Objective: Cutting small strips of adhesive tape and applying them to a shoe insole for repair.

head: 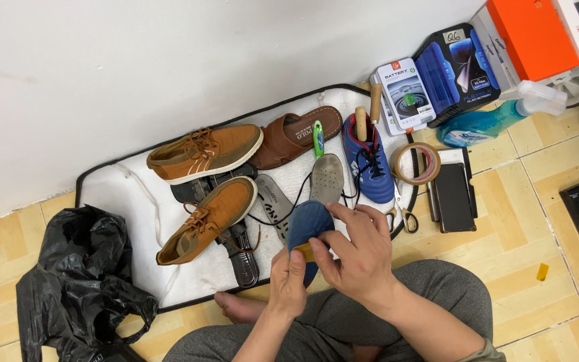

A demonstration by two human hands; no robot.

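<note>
Both grips clasp our blue insole [307, 224]: left hand [287, 281] pinches its lower end, right hand [356, 251] beside it, near the blue shoe [367, 161].

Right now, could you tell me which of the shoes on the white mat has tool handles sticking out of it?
The blue lace-up sports shoe; the two tan lace-up shoes hold nothing.

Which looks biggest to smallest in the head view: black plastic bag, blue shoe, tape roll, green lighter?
1. black plastic bag
2. blue shoe
3. tape roll
4. green lighter
The bag lies nearer the camera, but the gap is plain.
</note>
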